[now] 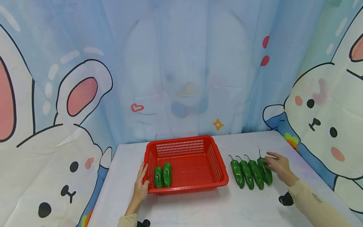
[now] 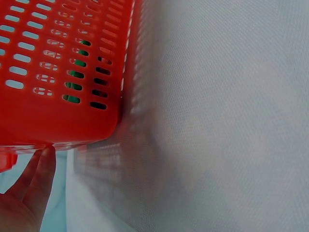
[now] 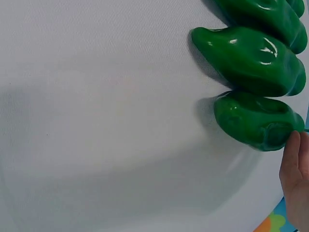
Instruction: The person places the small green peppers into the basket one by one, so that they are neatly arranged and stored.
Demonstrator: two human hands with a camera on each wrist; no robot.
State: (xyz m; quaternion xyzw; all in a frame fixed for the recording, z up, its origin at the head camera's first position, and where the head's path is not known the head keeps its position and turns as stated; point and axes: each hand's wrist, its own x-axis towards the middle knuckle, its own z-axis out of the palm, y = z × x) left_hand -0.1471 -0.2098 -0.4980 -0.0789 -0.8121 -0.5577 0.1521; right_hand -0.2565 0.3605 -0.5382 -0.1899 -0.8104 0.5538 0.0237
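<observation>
A red perforated plastic basket (image 1: 210, 145) stands on the white table, with two green peppers inside near its left wall; one is the pepper (image 1: 167, 175). My left hand (image 1: 140, 187) rests against the basket's left side, fingers extended along it; in the left wrist view straight fingers (image 2: 43, 174) touch the outer wall. Right of the basket, several green peppers (image 1: 246, 173) lie side by side, stems pointing away. My right hand (image 1: 279, 167) is at the rightmost pepper (image 3: 256, 121), its fingertips touching the stem end in the right wrist view.
The white table (image 1: 241, 211) ends at a blue cartoon curtain (image 1: 181, 63) at the back. Rabbit-printed cloth (image 1: 320, 126) hangs along the right side, and similar cloth (image 1: 56, 164) along the left.
</observation>
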